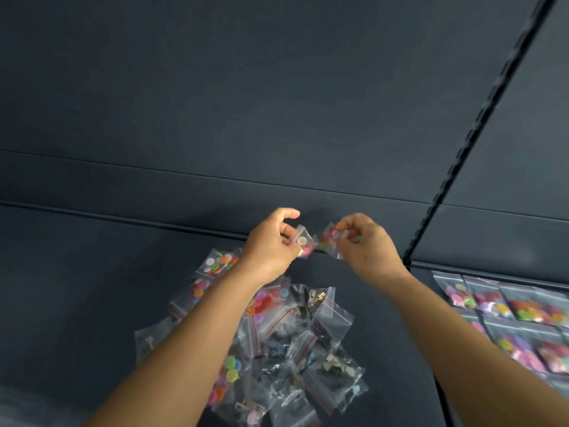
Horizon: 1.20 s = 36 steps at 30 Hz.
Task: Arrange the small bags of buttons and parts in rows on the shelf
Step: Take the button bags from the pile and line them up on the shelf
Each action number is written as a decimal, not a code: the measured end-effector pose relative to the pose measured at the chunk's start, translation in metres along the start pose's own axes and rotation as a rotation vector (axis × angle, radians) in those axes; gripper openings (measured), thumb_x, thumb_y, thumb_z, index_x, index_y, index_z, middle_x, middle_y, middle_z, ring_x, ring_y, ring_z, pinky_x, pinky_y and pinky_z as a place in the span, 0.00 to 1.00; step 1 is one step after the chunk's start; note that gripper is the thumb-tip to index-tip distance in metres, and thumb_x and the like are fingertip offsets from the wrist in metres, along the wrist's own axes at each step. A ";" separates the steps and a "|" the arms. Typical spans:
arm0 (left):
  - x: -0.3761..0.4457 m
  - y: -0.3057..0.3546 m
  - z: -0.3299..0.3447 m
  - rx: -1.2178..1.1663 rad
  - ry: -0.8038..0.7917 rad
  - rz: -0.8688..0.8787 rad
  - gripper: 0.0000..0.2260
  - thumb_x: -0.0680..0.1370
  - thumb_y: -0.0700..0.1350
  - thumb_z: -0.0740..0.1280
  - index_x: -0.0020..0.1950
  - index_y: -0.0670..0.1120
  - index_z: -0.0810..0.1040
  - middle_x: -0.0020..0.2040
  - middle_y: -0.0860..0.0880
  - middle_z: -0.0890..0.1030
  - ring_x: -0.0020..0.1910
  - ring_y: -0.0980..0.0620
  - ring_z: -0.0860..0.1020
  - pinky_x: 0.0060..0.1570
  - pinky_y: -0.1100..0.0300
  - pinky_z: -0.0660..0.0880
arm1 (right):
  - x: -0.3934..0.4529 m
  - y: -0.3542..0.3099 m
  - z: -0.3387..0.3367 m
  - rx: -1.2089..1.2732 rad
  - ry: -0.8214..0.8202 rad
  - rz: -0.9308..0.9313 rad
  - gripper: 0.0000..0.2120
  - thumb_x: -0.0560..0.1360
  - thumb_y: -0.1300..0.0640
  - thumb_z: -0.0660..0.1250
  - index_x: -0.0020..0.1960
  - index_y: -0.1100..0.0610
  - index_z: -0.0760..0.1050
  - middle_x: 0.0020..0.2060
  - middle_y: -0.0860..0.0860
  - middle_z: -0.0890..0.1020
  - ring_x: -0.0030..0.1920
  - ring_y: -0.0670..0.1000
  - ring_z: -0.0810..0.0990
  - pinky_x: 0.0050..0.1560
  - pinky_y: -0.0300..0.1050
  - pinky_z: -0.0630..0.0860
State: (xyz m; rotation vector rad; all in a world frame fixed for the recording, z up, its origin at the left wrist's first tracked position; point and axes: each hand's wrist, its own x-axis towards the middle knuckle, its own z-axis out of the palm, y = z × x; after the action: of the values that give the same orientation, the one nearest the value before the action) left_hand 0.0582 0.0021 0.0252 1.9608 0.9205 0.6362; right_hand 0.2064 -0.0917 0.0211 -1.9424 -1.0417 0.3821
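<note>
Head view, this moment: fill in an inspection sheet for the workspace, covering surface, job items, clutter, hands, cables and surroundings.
Surface: dark blue shelf, with a raised back ledge behind the hands.
Job's things: a loose pile of small clear bags with coloured buttons and metal parts, lying in the middle; rows of button bags laid flat on the right.
Clutter: nothing seen apart from the pile.
Hands: left hand pinches a small button bag; right hand pinches another button bag; both held above the pile, bags close together.
Cables: nothing seen; a black notched upright divides the bays.
Surroundings: dark blue back panel.
</note>
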 end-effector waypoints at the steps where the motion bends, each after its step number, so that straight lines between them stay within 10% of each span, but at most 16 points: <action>1: -0.002 0.012 0.013 -0.010 -0.023 0.008 0.21 0.73 0.36 0.70 0.62 0.51 0.71 0.47 0.53 0.77 0.38 0.56 0.75 0.39 0.68 0.73 | -0.007 0.006 -0.018 0.030 0.022 0.021 0.06 0.76 0.61 0.64 0.49 0.50 0.73 0.35 0.44 0.73 0.36 0.45 0.74 0.33 0.38 0.71; 9: -0.016 0.066 0.087 -0.013 -0.073 0.077 0.07 0.74 0.39 0.69 0.41 0.50 0.79 0.40 0.52 0.82 0.38 0.57 0.78 0.42 0.65 0.76 | -0.041 0.048 -0.110 0.084 0.056 0.077 0.13 0.76 0.63 0.62 0.42 0.49 0.80 0.31 0.45 0.80 0.28 0.47 0.72 0.29 0.38 0.70; 15: -0.039 0.117 0.161 -0.056 -0.113 0.096 0.06 0.78 0.41 0.65 0.46 0.49 0.80 0.38 0.54 0.83 0.38 0.58 0.79 0.41 0.64 0.77 | -0.066 0.085 -0.191 0.085 0.009 0.038 0.13 0.77 0.65 0.62 0.52 0.51 0.79 0.41 0.44 0.81 0.28 0.35 0.75 0.29 0.26 0.68; 19: -0.056 0.156 0.212 -0.065 -0.189 0.150 0.06 0.79 0.43 0.63 0.43 0.47 0.78 0.33 0.55 0.81 0.36 0.52 0.79 0.43 0.53 0.79 | -0.075 0.114 -0.239 0.079 0.022 0.036 0.10 0.76 0.63 0.65 0.44 0.49 0.79 0.37 0.44 0.82 0.32 0.42 0.76 0.34 0.31 0.71; 33: -0.071 0.226 0.337 -0.005 -0.075 0.173 0.07 0.77 0.41 0.64 0.40 0.50 0.74 0.32 0.54 0.80 0.27 0.62 0.74 0.30 0.67 0.69 | -0.093 0.190 -0.345 0.200 0.012 0.204 0.05 0.72 0.55 0.71 0.41 0.56 0.80 0.33 0.53 0.81 0.34 0.50 0.73 0.40 0.46 0.73; 36: -0.072 0.230 0.349 0.007 -0.106 0.166 0.05 0.78 0.41 0.63 0.42 0.48 0.74 0.35 0.54 0.82 0.33 0.52 0.79 0.36 0.55 0.77 | -0.094 0.203 -0.348 0.278 0.012 0.247 0.05 0.74 0.59 0.69 0.40 0.59 0.79 0.36 0.56 0.83 0.38 0.57 0.81 0.48 0.49 0.80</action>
State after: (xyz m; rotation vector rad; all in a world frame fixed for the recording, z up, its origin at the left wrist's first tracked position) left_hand 0.3478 -0.3072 0.0405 2.0710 0.7010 0.6169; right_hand 0.4664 -0.4133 0.0432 -1.8207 -0.6990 0.6176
